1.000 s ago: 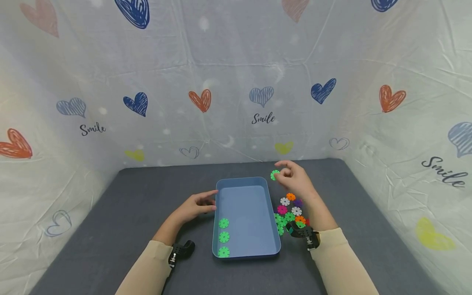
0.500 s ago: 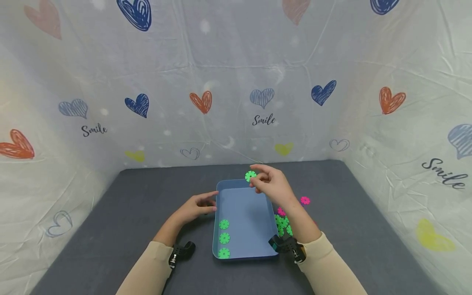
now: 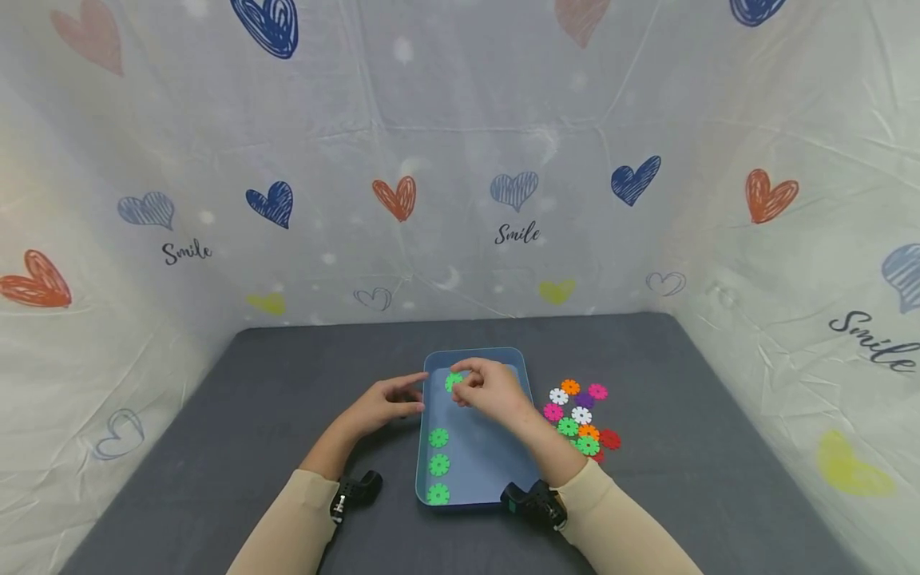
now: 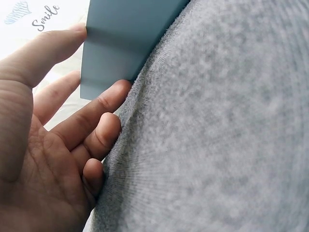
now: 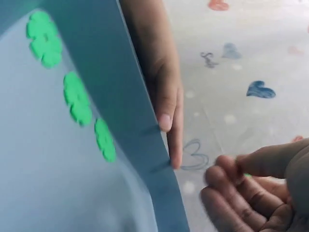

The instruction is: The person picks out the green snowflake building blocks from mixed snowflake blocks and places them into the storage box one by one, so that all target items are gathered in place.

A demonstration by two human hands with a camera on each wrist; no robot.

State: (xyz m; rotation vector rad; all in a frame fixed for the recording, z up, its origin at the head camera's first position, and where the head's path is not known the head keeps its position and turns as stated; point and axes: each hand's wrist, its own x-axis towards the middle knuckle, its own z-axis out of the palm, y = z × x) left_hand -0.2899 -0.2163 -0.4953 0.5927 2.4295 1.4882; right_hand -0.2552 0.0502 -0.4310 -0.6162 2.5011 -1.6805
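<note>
A blue tray (image 3: 474, 431) lies on the table with its long sides running away from me. Three green notched discs (image 3: 438, 465), flower-like plastic pieces, form a column along its left wall. My left hand (image 3: 384, 406) is at the tray's left side, thumb and fingertips touching the outer wall (image 4: 111, 48). Over the tray's far part, my right hand (image 3: 492, 391) pinches another green disc (image 3: 454, 382) between thumb and finger. In the right wrist view my right fingers (image 5: 231, 188) hide most of that disc.
Right of the tray is a loose group of notched discs (image 3: 581, 415) in green, white, orange, pink, purple and red. My right forearm passes over the tray's right wall. Behind the dark table (image 3: 309, 359) hangs a heart-print cloth (image 3: 460, 263).
My right hand has carried the green disc left from beyond the tray's far right corner, then nearer, over the tray. The left hand has stayed at the tray's side.
</note>
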